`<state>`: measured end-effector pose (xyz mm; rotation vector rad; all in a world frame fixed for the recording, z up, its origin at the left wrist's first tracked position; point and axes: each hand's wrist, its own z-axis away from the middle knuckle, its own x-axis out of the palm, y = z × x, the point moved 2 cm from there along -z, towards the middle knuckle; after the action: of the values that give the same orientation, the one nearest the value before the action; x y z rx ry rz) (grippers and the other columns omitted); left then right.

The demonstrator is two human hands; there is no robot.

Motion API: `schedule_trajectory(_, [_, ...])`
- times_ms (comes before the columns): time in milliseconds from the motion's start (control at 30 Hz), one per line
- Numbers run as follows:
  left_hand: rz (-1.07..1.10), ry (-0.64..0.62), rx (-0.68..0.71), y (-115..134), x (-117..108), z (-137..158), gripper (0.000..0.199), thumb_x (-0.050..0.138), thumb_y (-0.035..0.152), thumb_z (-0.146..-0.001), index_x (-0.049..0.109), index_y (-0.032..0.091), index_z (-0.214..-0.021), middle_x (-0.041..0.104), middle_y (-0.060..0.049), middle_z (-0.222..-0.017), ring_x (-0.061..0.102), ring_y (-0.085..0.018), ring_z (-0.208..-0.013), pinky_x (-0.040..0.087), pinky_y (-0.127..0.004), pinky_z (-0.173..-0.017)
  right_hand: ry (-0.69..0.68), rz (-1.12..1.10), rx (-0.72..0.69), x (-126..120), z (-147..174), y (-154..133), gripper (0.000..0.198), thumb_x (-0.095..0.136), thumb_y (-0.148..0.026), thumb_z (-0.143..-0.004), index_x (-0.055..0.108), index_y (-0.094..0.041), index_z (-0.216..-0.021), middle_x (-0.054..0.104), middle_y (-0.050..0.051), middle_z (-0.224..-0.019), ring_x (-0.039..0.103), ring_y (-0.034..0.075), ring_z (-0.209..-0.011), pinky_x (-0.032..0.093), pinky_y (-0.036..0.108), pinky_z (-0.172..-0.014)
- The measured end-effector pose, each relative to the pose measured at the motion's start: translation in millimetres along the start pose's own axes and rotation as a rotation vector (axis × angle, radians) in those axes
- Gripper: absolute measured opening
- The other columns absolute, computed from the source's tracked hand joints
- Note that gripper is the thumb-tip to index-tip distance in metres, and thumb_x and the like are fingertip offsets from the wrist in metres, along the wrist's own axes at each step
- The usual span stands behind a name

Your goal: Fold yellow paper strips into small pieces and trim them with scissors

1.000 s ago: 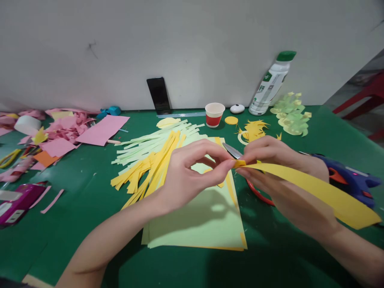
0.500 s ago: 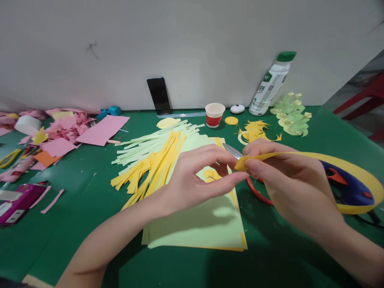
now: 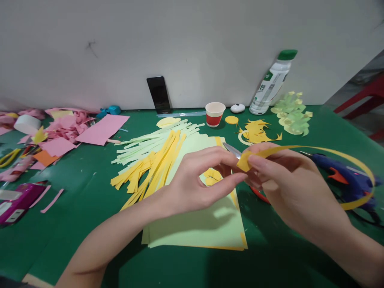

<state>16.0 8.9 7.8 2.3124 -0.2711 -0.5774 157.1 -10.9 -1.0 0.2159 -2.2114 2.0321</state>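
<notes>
My right hand (image 3: 288, 180) pinches a yellow paper strip (image 3: 333, 150) between thumb and fingers. The strip's folded end sticks out toward the left, and its long tail loops out to the right. My left hand (image 3: 198, 176) is close to that end, thumb and index finger apart, with nothing visible between them. Behind my hands lie scissors (image 3: 231, 149), mostly hidden, with part of a red handle showing. A small yellow folded paper piece (image 3: 211, 176) rests on the light green paper sheets (image 3: 195, 228). To the right, a blue glue gun (image 3: 345, 172) lies partly inside the strip's loop.
Yellow strips (image 3: 162, 164) and pale green strips (image 3: 135, 150) fan out left of the sheets. Along the wall stand a phone (image 3: 159, 95), a paper cup (image 3: 215, 116) and a leaning bottle (image 3: 271, 84). Pink paper scraps (image 3: 103, 130) and a purple device (image 3: 22, 203) occupy the left.
The strip in my right hand has turned: its tail looks narrower, and the loop's far end has swung left, uncovering more of the glue gun. My left hand has barely moved.
</notes>
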Motion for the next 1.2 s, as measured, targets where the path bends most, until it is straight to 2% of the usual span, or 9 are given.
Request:
schedule_trajectory(167, [-0.05, 0.054, 0.074, -0.4, -0.8, 1.2, 0.006, 0.065, 0.01, -0.076, 0.06, 0.013, -0.077, 0.063, -0.002, -0.073, 0.058, -0.009, -0.065, 0.05, -0.019, -0.06, -0.016, -0.126, 0.119, 4.9, 0.2, -3.0, 0.016, 0.077, -0.031, -0.063, 0.066, -0.021, -0.057, 0.048, -0.003, -0.048, 0.042, 0.006, -0.042, 0.036, 0.016, -0.037])
schedule_trajectory(267, [-0.093, 0.082, 0.065, 0.5, -2.1, 1.2, 0.006, 0.066, 0.01, -0.075, 0.06, 0.013, -0.075, 0.064, -0.002, -0.072, 0.058, -0.009, -0.065, 0.049, -0.019, -0.06, -0.038, -0.146, 0.121, 5.6, 0.9, -3.2, 0.015, 0.076, -0.031, -0.064, 0.067, -0.021, -0.058, 0.048, -0.003, -0.049, 0.042, 0.005, -0.042, 0.034, 0.015, -0.037])
schedule_trajectory(467, [-0.181, 0.048, 0.077, 1.5, -1.7, -0.3, 0.009, 0.06, 0.013, -0.08, 0.059, 0.013, -0.071, 0.064, -0.003, -0.066, 0.058, -0.011, -0.062, 0.048, -0.021, -0.057, -0.048, -0.164, 0.112, 4.3, -0.8, -0.9, 0.011, 0.075, -0.029, -0.066, 0.069, -0.023, -0.061, 0.05, -0.004, -0.051, 0.043, 0.005, -0.045, 0.036, 0.014, -0.039])
schedule_trajectory(633, [-0.16, 0.038, 0.064, 0.0, -1.7, 0.0, 0.013, 0.056, 0.012, -0.082, 0.056, 0.013, -0.069, 0.062, -0.003, -0.065, 0.057, -0.011, -0.061, 0.047, -0.022, -0.057, -0.051, -0.122, 0.119, 7.8, 0.0, -2.7, 0.02, 0.077, -0.032, -0.063, 0.063, -0.019, -0.057, 0.049, -0.004, -0.051, 0.042, 0.005, -0.044, 0.035, 0.016, -0.039])
schedule_trajectory(800, [-0.151, 0.056, 0.113, -0.8, -2.5, 0.8, 0.012, 0.058, 0.007, -0.079, 0.055, 0.014, -0.07, 0.059, -0.001, -0.065, 0.054, -0.009, -0.063, 0.046, -0.019, -0.06, -0.068, -0.071, 0.06, 2.8, 3.1, 0.2, 0.014, 0.073, -0.033, -0.069, 0.063, -0.023, -0.066, 0.049, -0.005, -0.053, 0.042, 0.005, -0.045, 0.032, 0.015, -0.039])
schedule_trajectory(933, [-0.077, 0.075, 0.161, -0.9, -4.1, 0.4, 0.01, 0.058, 0.007, -0.08, 0.058, 0.011, -0.071, 0.061, -0.003, -0.067, 0.055, -0.009, -0.065, 0.048, -0.018, -0.063, -0.099, 0.015, -0.005, -1.6, 5.3, 3.0, 0.009, 0.068, -0.034, -0.075, 0.064, -0.027, -0.071, 0.05, -0.005, -0.051, 0.042, 0.006, -0.046, 0.033, 0.015, -0.042])
schedule_trajectory(1100, [-0.034, 0.062, 0.114, -0.7, -5.9, 1.3, 0.015, 0.053, 0.013, -0.085, 0.06, 0.011, -0.072, 0.062, -0.005, -0.069, 0.057, -0.01, -0.067, 0.048, -0.02, -0.063, -0.062, 0.122, -0.038, -1.4, 6.3, 0.3, 0.014, 0.068, -0.04, -0.074, 0.062, -0.027, -0.071, 0.053, -0.006, -0.051, 0.044, 0.006, -0.045, 0.032, 0.015, -0.039])
schedule_trajectory(1200, [-0.068, 0.039, 0.089, 0.0, -5.4, 1.8, 0.024, 0.042, 0.017, -0.091, 0.06, 0.012, -0.074, 0.061, -0.005, -0.071, 0.056, -0.01, -0.068, 0.048, -0.022, -0.064, -0.03, 0.163, -0.061, -1.2, 6.1, -1.2, 0.014, 0.067, -0.038, -0.075, 0.062, -0.026, -0.068, 0.048, -0.007, -0.045, 0.04, 0.005, -0.04, 0.029, 0.015, -0.037])
